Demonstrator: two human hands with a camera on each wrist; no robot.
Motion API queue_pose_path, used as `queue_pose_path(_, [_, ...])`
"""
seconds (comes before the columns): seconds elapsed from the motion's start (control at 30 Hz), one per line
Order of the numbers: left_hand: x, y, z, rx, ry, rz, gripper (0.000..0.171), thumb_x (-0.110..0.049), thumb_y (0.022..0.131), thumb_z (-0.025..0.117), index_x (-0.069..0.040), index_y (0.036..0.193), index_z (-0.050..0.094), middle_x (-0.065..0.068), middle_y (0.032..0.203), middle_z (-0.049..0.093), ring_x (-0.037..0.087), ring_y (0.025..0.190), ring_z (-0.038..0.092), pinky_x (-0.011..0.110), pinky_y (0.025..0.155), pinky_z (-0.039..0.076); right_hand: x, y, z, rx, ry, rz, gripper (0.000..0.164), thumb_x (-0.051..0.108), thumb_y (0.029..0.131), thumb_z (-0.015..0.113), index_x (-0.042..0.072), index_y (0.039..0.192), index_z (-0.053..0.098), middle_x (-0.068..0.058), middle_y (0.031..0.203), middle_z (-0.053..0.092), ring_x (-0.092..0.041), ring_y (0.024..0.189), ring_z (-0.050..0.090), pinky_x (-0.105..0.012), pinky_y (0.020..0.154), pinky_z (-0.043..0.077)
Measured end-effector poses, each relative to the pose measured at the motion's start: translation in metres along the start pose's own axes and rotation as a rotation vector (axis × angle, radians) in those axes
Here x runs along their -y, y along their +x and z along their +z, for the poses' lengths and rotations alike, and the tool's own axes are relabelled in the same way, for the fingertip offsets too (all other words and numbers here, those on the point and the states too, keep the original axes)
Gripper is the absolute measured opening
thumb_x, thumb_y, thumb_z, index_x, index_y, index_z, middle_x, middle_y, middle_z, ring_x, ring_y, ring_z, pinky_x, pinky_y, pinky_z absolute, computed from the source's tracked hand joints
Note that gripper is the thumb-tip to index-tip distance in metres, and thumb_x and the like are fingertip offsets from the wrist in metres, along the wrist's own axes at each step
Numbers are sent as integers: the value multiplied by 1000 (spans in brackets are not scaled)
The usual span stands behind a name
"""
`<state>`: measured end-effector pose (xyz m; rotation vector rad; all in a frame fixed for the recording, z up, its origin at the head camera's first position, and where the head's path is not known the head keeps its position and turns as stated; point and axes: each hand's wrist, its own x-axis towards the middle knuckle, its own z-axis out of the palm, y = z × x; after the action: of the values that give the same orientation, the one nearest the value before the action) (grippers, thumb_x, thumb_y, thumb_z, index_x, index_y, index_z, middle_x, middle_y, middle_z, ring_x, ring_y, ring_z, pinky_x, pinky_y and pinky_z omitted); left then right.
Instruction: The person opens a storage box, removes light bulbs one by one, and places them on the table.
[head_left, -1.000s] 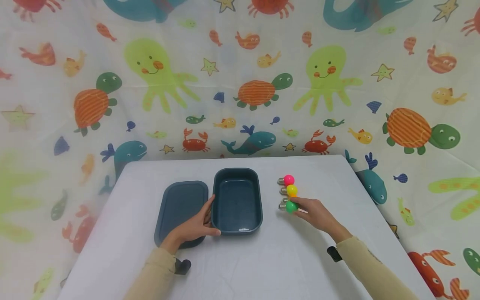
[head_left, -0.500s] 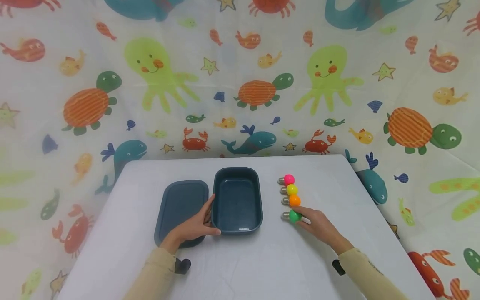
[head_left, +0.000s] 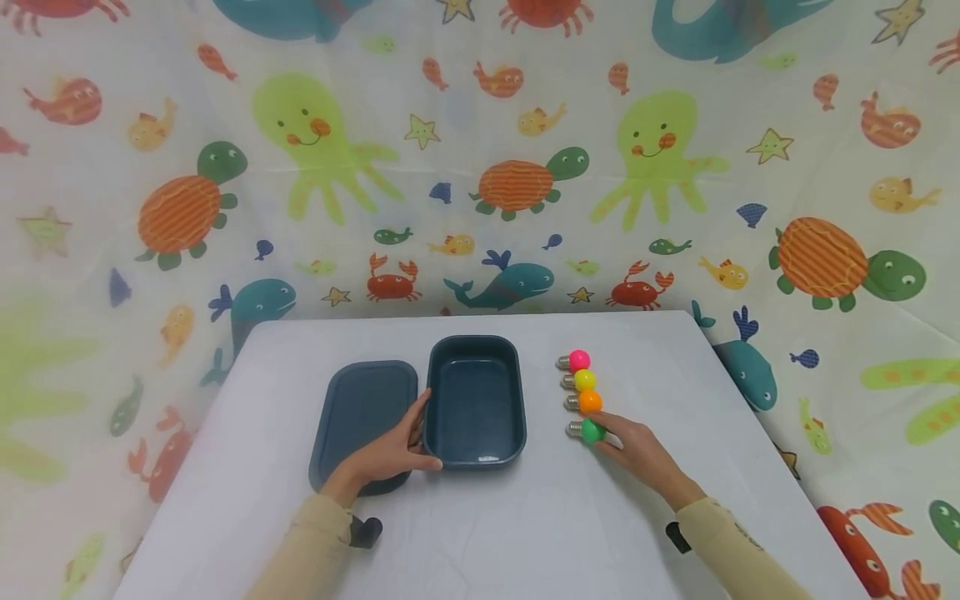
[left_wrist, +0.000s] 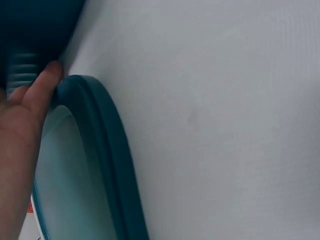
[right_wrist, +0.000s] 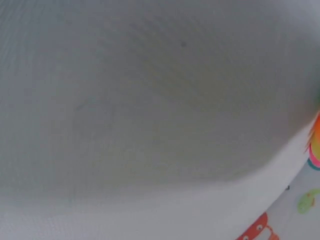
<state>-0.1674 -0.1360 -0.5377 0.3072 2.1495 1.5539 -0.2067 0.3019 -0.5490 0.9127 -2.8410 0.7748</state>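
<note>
My right hand (head_left: 637,448) pinches the round green light bulb (head_left: 592,431) between thumb and fingers; its metal screw base points left. Just beyond it lie an orange bulb (head_left: 590,402), a yellow bulb (head_left: 585,381) and a pink bulb (head_left: 579,360) in a column. With fingers and thumb fairly straight, my left hand (head_left: 390,452) rests against the left side and front corner of a dark blue rectangular container (head_left: 474,458). In the left wrist view its thumb (left_wrist: 47,80) touches the container wall (left_wrist: 40,30). The right wrist view shows mostly cloth; that hand is out of it.
A matching dark blue lid (head_left: 367,396) lies flat left of the container, partly under my left hand and wrist. White cloth covers the table (head_left: 495,533). Behind it hangs a curtain (head_left: 517,108) printed with sea animals.
My right hand has drawn the green bulb toward me, away from the orange one, which now shows fully. It has barely moved in the last half second. My left hand stays put.
</note>
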Motion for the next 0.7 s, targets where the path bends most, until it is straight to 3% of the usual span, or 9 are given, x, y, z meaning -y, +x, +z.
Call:
queue_pose_path(0.23, [-1,1,2,12,10,-3,120,-24,81,81,-30,156,-12,4,164,-11,26,149,7,46,115,24,-4,-6,4,-50,-84,-38,58,9,78,81,2,132,59,-14,129,63,-29,115,62,-41,92,52])
queue_pose_path(0.43, [-1,3,3,12,18,9,120,-24,82,81,-28,156,-12,6,164,-11,28,149,6,47,115,24,-3,-8,0,-64,-110,-17,59,8,78,82,3,132,59,-15,129,63,-31,116,62,-43,92,52])
queue_pose_path(0.6, [-3,4,-1,39,36,17,118,-24,83,80,-26,156,-14,9,163,-11,30,149,8,46,115,25,-2,-3,-9,-128,-71,5,57,8,80,80,-2,131,58,-17,129,62,-34,116,61,-45,92,51])
queue_pose_path(0.7, [-8,3,-8,25,82,14,106,-24,90,72,-21,157,-9,12,164,-5,34,147,16,49,113,29,-2,5,-14,-193,-47,55,51,10,86,75,-5,132,57,-20,130,61,-36,114,62,-48,92,51])
